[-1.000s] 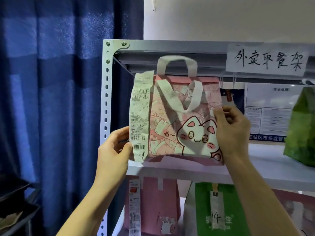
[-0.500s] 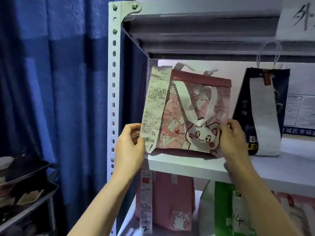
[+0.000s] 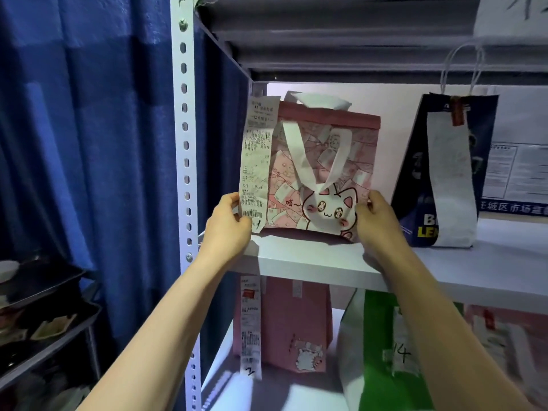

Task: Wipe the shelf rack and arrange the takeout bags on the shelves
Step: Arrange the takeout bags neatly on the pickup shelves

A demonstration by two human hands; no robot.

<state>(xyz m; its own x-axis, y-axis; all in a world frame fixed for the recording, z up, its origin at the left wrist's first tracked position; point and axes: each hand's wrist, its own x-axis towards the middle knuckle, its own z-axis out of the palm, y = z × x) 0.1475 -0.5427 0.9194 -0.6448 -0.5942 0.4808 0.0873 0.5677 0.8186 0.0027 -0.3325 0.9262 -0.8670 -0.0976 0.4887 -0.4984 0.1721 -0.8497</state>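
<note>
A pink takeout bag [image 3: 323, 173] with a white cat print and white handles stands upright at the left end of a white shelf [image 3: 311, 262] of the rack. A long receipt [image 3: 257, 161] hangs down its left side. My left hand [image 3: 228, 229] grips the bag's lower left corner at the receipt's end. The lower right corner is held by my right hand [image 3: 378, 223]. A dark blue paper bag [image 3: 444, 179] with a white receipt stands on the same shelf to the right.
The rack's perforated white post [image 3: 185, 143] rises at the left, with a blue curtain [image 3: 83, 129] beside it. Below, another pink bag [image 3: 284, 324] and a green bag [image 3: 382, 351] stand on a lower shelf. A dark cart [image 3: 38, 315] is at far left.
The bag went from held against the shelf's front edge to standing on the shelf, further in. The view moved closer and lower. Both hands kept their grip on its lower corners.
</note>
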